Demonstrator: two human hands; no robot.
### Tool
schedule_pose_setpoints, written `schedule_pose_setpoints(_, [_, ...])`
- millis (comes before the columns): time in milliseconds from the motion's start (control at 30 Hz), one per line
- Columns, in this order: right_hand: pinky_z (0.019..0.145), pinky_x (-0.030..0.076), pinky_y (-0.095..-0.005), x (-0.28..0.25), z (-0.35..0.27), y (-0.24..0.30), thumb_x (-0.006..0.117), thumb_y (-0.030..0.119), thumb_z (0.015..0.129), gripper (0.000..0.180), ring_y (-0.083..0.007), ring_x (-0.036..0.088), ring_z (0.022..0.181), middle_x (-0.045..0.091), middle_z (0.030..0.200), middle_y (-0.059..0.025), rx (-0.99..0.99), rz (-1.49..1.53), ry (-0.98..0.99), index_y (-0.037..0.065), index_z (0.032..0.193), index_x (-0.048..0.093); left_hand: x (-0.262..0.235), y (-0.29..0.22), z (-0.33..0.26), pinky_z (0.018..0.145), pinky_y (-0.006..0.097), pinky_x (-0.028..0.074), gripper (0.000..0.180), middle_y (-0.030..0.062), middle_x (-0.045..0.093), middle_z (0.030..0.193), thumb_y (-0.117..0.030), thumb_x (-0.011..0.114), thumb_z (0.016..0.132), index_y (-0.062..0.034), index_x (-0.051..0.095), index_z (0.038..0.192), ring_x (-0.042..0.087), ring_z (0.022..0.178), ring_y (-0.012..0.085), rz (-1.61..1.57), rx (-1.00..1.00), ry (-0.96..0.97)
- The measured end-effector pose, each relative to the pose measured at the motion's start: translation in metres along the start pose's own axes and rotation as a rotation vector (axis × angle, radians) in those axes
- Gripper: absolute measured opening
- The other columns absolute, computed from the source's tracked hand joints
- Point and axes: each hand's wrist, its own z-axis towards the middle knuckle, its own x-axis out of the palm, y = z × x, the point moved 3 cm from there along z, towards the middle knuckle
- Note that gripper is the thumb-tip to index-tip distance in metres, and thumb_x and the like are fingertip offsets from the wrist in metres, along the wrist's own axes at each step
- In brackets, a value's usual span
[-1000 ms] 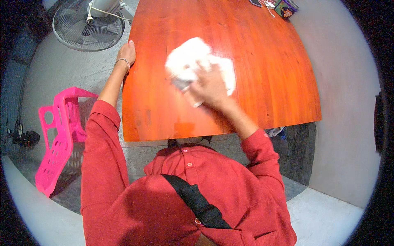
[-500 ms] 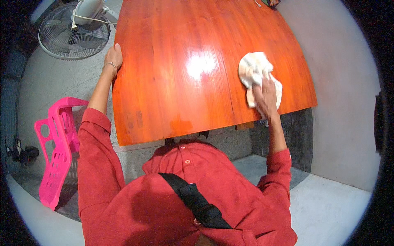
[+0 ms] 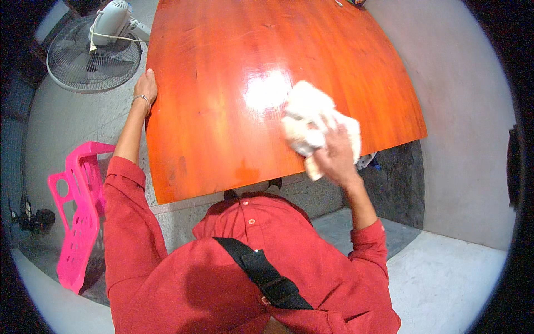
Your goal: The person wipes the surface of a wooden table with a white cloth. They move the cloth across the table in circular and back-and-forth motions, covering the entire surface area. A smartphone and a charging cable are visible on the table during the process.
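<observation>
A glossy orange-brown wooden tabletop (image 3: 222, 139) spreads out in front of me, with a bright glare at its middle. My left hand (image 3: 146, 88), a bracelet at its wrist, grips the left edge, and most of its fingers are hidden there. Toward the near right part of the wood, my right hand (image 3: 337, 156) presses on a crumpled white and cream cloth (image 3: 308, 111). Its fingers are closed on the cloth and somewhat blurred by motion.
A grey electric fan (image 3: 94, 61) with a loose cord and plug lies at the far left. Below it stands a pink plastic chair (image 3: 80, 217). A pale wall (image 3: 456, 111) borders the right side. Something dark and patterned (image 3: 356, 3) sits at the table's far edge.
My right hand has swept the cloth leftward and slightly nearer across the tabletop. My left hand stays on the edge. The whole view has shifted a little.
</observation>
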Motion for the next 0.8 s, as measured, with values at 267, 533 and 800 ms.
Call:
schedule_pose_setpoints(267, [0.102, 0.033, -0.0491, 0.005, 0.054, -0.083, 0.050, 0.029, 0.084, 0.043, -0.0432, 0.045, 0.119, 0.056, 0.125, -0.0212, 0.306, -0.124, -0.119, 0.006, 0.119, 0.061, 0.003, -0.003, 0.005, 0.100, 0.047, 0.037, 0.059, 0.0297, 0.054, 0.123, -0.039, 0.026, 0.097, 0.0065, 0.056, 0.118, 0.049, 0.118, 0.0438, -0.036, -0.009, -0.003])
schedule_pose_setpoints(533, [0.106, 0.027, -0.0597, 0.012, 0.016, 0.040, 0.059, 0.030, 0.074, 0.054, -0.0415, 0.037, 0.129, 0.045, 0.141, -0.0092, -0.025, 0.001, 0.093, 0.017, 0.127, 0.056, 0.001, 0.001, 0.001, 0.097, 0.048, 0.039, 0.059, 0.0299, 0.056, 0.120, -0.039, 0.025, 0.098, 0.0080, 0.057, 0.114, 0.051, 0.115, 0.0438, 0.002, 0.023, -0.001])
schedule_pose_setpoints(800, [0.103, 0.032, -0.0502, -0.010, 0.021, -0.132, 0.052, 0.029, 0.082, 0.050, -0.0437, 0.041, 0.124, 0.049, 0.134, -0.0210, 0.310, -0.151, -0.150, 0.001, 0.123, 0.055, 0.006, 0.002, 0.009, 0.094, 0.048, 0.040, 0.059, 0.0303, 0.057, 0.116, -0.038, 0.024, 0.099, 0.0089, 0.059, 0.108, 0.054, 0.110, 0.0445, 0.015, 0.033, -0.005])
